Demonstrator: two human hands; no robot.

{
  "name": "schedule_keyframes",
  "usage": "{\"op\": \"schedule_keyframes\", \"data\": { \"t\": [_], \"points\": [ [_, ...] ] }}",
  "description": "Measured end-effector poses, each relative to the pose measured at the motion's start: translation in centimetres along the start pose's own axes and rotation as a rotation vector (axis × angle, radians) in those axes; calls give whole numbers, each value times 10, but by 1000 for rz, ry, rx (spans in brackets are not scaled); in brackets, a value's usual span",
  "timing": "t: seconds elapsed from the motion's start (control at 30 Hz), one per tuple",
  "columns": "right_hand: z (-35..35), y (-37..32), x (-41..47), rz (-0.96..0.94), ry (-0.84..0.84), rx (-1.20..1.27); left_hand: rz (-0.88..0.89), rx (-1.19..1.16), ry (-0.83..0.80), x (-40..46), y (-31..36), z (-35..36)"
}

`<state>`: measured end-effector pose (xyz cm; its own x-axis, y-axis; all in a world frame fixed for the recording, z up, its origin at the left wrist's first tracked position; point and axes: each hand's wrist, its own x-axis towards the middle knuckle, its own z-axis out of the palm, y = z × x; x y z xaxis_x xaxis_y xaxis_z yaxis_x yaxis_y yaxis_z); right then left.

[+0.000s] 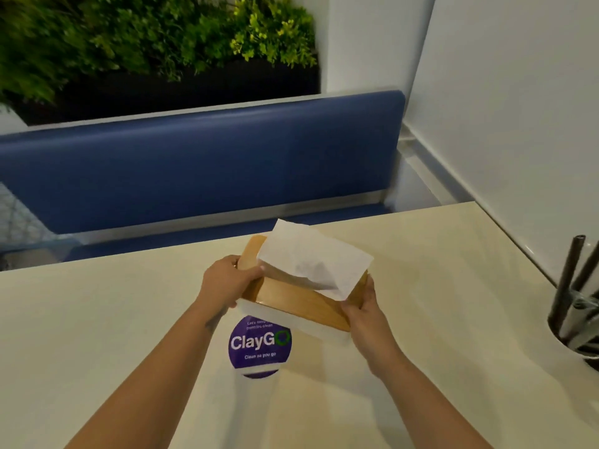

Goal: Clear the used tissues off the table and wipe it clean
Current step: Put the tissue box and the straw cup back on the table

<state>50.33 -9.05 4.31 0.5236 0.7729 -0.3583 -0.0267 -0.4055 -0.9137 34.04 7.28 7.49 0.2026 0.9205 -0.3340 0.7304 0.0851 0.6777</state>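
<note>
A tissue box point(296, 301) with a wooden lid and a white base is held a little above the cream table point(437, 286), near its far edge. A clean white tissue point(312, 257) sticks up out of the lid's slot. My left hand point(227, 281) grips the box's left end. My right hand point(364, 311) grips its right end, with the thumb by the tissue's lower corner. I see no used tissues on the table.
A round purple "ClayGo" sticker point(259, 346) lies on the table just under the box. A white cup point(577, 322) with dark sticks stands at the right edge by the white wall. A blue bench point(194, 163) and a planter point(155, 40) are beyond the table.
</note>
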Motion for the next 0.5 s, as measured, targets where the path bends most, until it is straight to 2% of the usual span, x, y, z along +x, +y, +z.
{"op": "schedule_keyframes", "data": {
  "t": [0.27, 0.5],
  "points": [
    [62, -18, 1, 13, -57, -90, -50, -157, -7, -31, -75, -46],
    [87, -25, 8, 42, -63, -142, -39, -302, -29, -44, -105, -59]
  ]
}}
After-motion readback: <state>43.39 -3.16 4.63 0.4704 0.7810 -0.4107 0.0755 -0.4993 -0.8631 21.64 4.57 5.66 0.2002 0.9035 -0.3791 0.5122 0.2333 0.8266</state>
